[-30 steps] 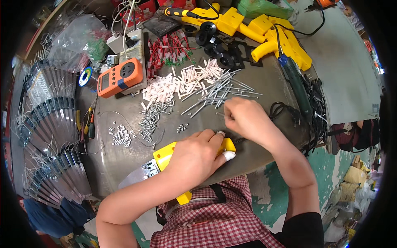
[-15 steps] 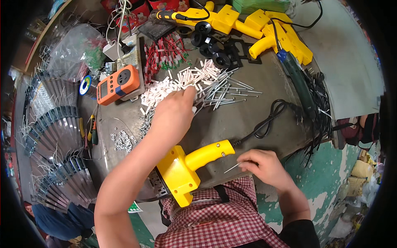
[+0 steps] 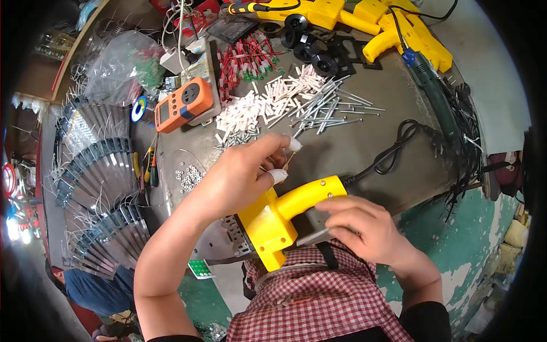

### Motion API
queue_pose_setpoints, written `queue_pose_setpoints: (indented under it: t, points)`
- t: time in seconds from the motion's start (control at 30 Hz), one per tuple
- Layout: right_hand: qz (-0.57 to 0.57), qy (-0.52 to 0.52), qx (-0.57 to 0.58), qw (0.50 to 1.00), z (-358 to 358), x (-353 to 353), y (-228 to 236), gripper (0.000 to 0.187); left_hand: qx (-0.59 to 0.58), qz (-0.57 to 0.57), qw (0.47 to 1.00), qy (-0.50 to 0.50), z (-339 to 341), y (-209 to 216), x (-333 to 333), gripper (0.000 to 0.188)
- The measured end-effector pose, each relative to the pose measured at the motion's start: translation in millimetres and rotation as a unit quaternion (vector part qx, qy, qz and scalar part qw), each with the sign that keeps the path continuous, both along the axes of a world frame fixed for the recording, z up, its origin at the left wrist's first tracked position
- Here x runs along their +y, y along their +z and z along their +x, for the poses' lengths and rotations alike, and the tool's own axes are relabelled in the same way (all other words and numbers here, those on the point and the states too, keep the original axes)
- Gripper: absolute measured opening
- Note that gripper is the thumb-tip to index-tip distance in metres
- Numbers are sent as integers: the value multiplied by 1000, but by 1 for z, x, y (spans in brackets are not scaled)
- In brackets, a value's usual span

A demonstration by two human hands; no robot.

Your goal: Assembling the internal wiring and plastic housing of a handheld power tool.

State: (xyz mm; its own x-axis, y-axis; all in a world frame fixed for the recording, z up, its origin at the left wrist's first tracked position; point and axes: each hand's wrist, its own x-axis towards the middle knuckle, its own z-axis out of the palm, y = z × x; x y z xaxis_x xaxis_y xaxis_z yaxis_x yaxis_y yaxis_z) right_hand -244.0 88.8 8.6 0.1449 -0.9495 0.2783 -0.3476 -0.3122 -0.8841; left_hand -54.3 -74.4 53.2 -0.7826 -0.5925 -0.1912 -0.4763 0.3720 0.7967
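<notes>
Pinching a slender rod-like piece, the left hand is beside the yellow pistol-shaped housing at the worktable's front edge. Two screws sit in its handle; body holes seem unfilled. The right hand is half-curled; whether gripping, I cannot tell.

Place: looks like a small assembly workshop.
Workbench: heaped with loose long screws, short white tubes and small nuts.
Repeated parts: stocked as yellow housings along the back, matching the yellow tool body at the near edge; fanned out as wired metal blades at left.
Equipment: includes an orange meter and a dark green corded tool.
Floor: painted green, worn in patches.
</notes>
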Motion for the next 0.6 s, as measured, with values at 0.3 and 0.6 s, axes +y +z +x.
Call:
queue_pose_setpoints:
  t: [0.3, 0.6]
  points:
    - [-38, -74, 93, 992, 25, 12, -10, 18, -31, -70, 996, -54, 3, 4, 7, 40]
    - [-25, -38, 168, 985, 23, 14, 6, 20, 50, -305, 944, -115, 10, -31, 26, 51]
